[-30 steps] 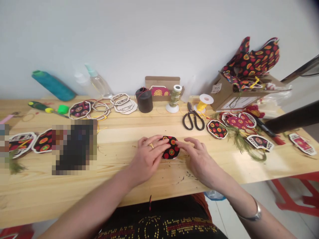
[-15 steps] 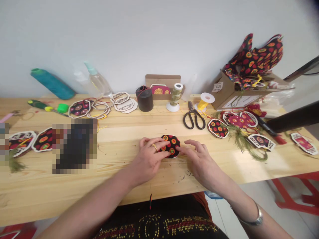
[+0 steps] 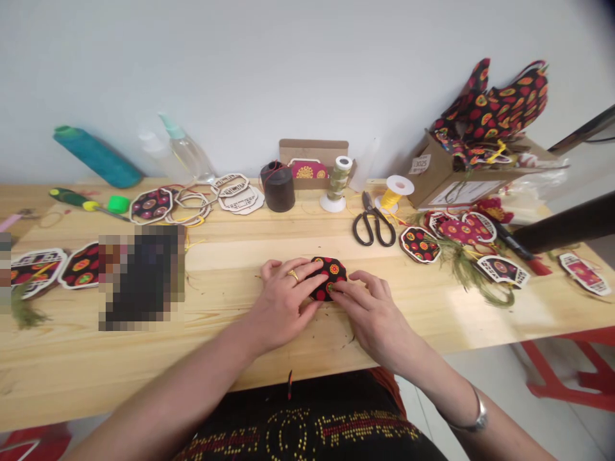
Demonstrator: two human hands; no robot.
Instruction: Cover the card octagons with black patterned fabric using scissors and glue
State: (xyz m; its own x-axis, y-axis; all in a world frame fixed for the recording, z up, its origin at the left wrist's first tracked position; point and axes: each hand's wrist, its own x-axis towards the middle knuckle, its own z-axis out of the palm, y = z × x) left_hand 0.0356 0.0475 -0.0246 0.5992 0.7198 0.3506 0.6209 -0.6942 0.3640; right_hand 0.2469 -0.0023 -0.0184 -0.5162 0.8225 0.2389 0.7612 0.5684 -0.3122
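A small eight-sided fabric-covered piece (image 3: pixel 332 271), black with red and orange flower prints, lies flat on the wooden table. My left hand (image 3: pixel 288 298), with a gold ring, covers its left part; its fingers reach across the top and the thumb is at the lower edge. From the other side, my right hand (image 3: pixel 377 310) has its fingertips together on the piece's lower right edge. The piece's underside and left end are hidden. Black-handled scissors (image 3: pixel 373 221) lie beyond my right hand.
Along the wall stand a black thread cone (image 3: pixel 278 189), a green ribbon spool (image 3: pixel 339 186) and a yellow thread spool (image 3: pixel 396 192). A cardboard box (image 3: pixel 427 179) holds printed fabric. Several finished ornaments (image 3: pixel 420 244) lie to the right; a screwdriver (image 3: pixel 79 200) lies far left.
My right hand has moved left, its fingers coming together on the piece's lower right. My left hand has shifted slightly left. The view has tilted a little.
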